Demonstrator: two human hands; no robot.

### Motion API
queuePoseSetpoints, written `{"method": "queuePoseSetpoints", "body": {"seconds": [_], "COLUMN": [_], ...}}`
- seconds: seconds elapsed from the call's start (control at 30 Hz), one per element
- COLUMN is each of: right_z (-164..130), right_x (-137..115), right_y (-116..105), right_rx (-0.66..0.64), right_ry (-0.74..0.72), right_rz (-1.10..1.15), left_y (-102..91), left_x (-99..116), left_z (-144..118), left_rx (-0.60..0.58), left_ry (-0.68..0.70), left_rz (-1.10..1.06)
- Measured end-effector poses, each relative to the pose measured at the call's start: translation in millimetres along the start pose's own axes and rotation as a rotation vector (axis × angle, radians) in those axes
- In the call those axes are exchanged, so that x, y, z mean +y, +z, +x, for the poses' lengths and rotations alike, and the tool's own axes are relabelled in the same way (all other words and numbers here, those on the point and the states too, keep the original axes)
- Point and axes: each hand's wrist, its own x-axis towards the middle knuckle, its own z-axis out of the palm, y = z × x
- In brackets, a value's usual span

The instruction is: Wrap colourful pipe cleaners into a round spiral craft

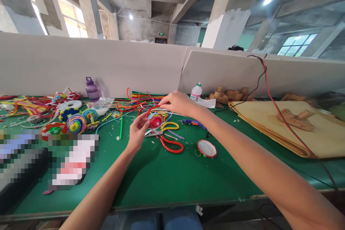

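A small pink and red coiled disc (155,120) is pinched at its left edge by the fingers of the left hand (138,130), which is raised a little above the green table (167,176). The right hand (176,102) is held just above and to the right of the disc, its fingertips pressed together on a red pipe cleaner (150,111) that arches over the top of the disc.

Directly beneath the disc, scissors with red handles (168,143) are laid flat on the table, and a yellow loop (169,126) is seen just beside them. A round piece with a red rim (206,148) lies to the right of the scissors, a little apart. A blue glue gun (192,123) rests under the right forearm.

Behind the hands, a bundle of coloured pipe cleaners (140,99) is spread against the white partition (94,64). To the left, several finished coiled spirals (76,123) are grouped together, with a purple bottle (92,89) behind them. A small white bottle (196,92) stands to the right of the right hand, and further right a stack of tan sheets (318,136) is crossed by a red and black cable (280,113).
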Motion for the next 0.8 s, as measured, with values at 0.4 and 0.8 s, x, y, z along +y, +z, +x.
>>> {"method": "queuePoseSetpoints", "body": {"seconds": [0.4,0.8], "right_z": [3.2,5.6], "right_x": [-5.9,-6.6], "right_y": [11.3,16.9], "right_rx": [-0.042,-0.048], "right_ry": [-0.06,-0.132], "right_rz": [-0.207,-0.439], "left_y": [-0.3,1.4], "left_x": [0.1,-0.8], "left_z": [-1.0,-1.3], "left_rx": [-0.011,0.017], "left_ry": [-0.019,-0.05], "left_rz": [0.002,0.045]}}
